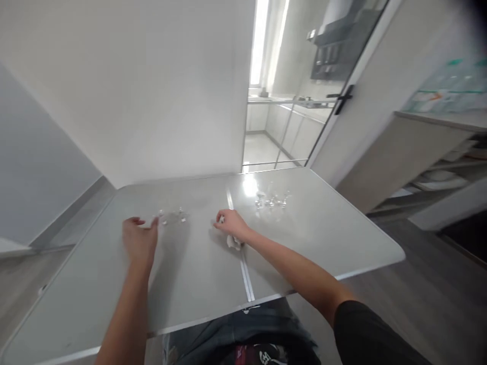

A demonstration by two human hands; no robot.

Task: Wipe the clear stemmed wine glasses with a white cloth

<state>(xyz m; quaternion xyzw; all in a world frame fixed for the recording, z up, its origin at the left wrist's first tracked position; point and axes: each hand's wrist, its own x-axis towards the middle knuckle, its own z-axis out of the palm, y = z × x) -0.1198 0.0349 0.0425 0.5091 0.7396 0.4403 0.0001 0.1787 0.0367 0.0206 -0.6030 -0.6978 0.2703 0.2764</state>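
Over the pale desk [323, 228], the two bare hands of a person are working apart from each other. The right hand [234, 224] has its fingers bent inward, and between the thumb and the fingertips it pinches a small white piece [221, 219], whose exact form is too small to tell. Just beneath the wrist of this hand lies a crumpled white item [233, 243], close beside the light strip [246, 276] which crosses the desk from the far edge to the near edge.

The left hand [140, 239] is spread, with its thumb well away from the fingers, and nothing is seen in its grasp. Its thumb comes very near to a left group of small clear pieces [183, 219]; whether it touches one of them, one cannot tell. On the other side of the strip, farther than the right hand, stands a right group of clear pieces [271, 203], shiny and close together, near a bright reflection on the surface.

Under the near edge, dark clothing [228, 337] of the person is visible, and a dark sleeve [375, 334] covers the upper part of the right arm. Behind the desk rises a plain white wall [152, 91]. To the right of it, a glass door [289, 121] with a black handle [342, 98] shows a bright room. Farther right, bottles [449, 86] with green caps stand, rather blurred, on a shelf [437, 120].
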